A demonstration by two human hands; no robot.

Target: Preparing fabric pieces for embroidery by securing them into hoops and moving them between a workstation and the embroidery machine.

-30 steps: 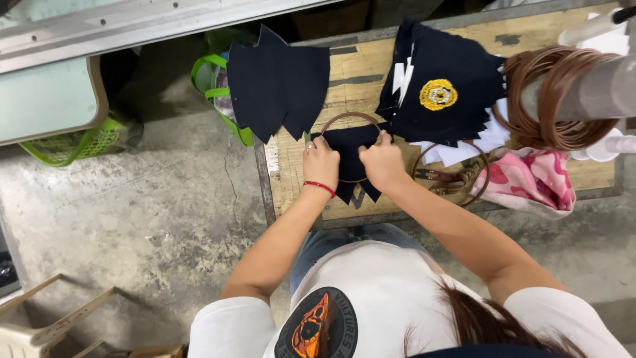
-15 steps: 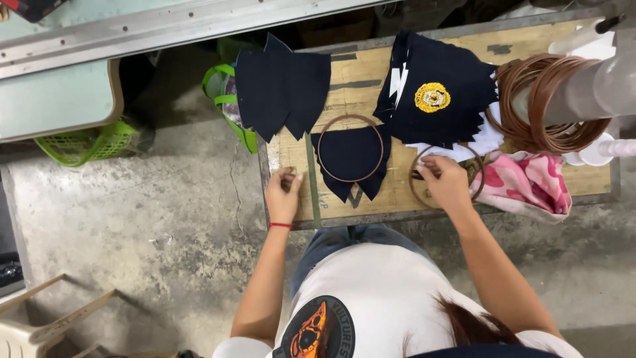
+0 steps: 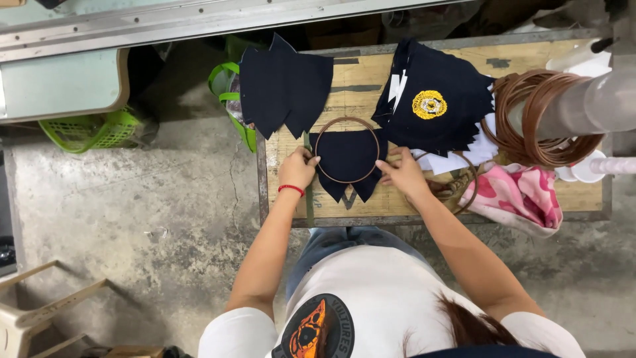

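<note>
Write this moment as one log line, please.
left hand: on hoop left edge | right hand: at right edge | navy fabric: in hoop

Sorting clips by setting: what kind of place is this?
Probably a garment or embroidery workshop: stacks of dark fabric pieces, one stack bearing a yellow emblem, brown hoops on a pole, a worn wooden table on bare concrete.

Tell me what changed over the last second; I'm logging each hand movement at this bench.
Half a second ago the left hand lay at the table edge and the right hand reached right toward the loose rings. Both came back to the hooped dark fabric, one on each side of the hoop. The fabric stacks and the table stayed put.
</note>
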